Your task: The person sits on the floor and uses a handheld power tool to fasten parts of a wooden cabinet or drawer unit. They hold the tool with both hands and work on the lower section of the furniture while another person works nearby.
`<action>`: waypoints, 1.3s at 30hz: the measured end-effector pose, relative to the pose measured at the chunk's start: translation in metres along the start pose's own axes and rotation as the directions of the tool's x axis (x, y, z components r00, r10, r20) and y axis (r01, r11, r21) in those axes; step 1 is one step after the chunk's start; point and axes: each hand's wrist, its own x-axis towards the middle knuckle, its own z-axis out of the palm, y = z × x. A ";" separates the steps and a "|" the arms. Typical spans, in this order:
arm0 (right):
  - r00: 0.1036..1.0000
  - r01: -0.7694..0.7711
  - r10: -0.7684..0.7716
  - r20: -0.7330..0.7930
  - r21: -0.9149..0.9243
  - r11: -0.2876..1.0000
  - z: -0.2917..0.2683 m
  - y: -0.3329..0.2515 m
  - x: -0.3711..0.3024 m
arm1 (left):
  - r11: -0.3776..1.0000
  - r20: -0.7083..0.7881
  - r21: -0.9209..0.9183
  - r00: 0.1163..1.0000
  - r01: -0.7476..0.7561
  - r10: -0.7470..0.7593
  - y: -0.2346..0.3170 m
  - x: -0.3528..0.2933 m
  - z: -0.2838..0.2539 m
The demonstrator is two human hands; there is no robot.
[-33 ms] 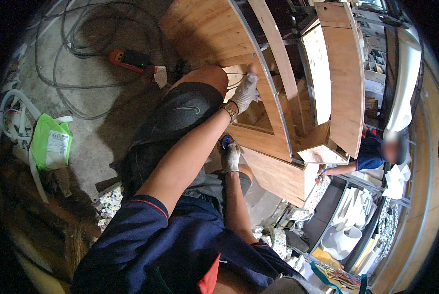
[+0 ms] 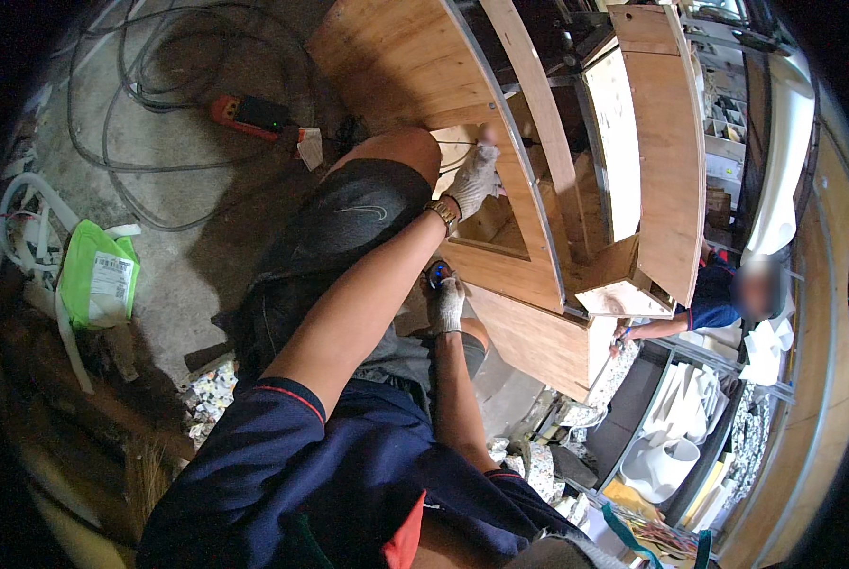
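My left hand (image 2: 475,177), in a pale knit glove with bare fingertips, grips the plywood panel (image 2: 519,171) at the edge of its cut-out opening. One finger lies up along the wood; the others curl at the opening. A thin dark cable runs past that hand. Below it my right hand (image 2: 446,308), gloved too, is closed around a dark round-ended tool (image 2: 437,274) with a blue ring, close to the panel's lower edge. What kind of tool it is, I cannot make out. A gold watch (image 2: 441,214) sits on my left wrist.
An orange and black tool (image 2: 251,117) and coiled cable (image 2: 107,123) lie on the concrete floor at left, with a green package (image 2: 100,275) beyond. A plywood box (image 2: 538,337) stands at right. Another person's arm (image 2: 659,328) reaches toward it. White parts (image 2: 662,467) fill a bin.
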 end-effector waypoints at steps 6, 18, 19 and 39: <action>1.000 0.007 -0.006 0.008 -0.153 0.988 0.013 -0.009 0.006 | 0.998 0.109 0.010 0.993 -0.056 0.054 -0.001 0.013 -0.005; 1.000 0.008 -0.007 0.021 -0.050 0.999 0.012 -0.008 0.006 | 0.999 0.113 0.032 0.993 -0.027 0.024 -0.004 0.018 -0.012; 1.000 0.009 -0.008 0.021 -0.055 0.998 0.012 -0.008 0.007 | 0.999 0.124 0.043 0.992 -0.016 0.010 -0.003 0.020 -0.014; 0.960 0.277 -0.193 0.201 -0.626 0.729 0.007 -0.011 0.012 | 0.997 0.049 0.077 0.998 -0.031 0.028 -0.010 0.027 -0.016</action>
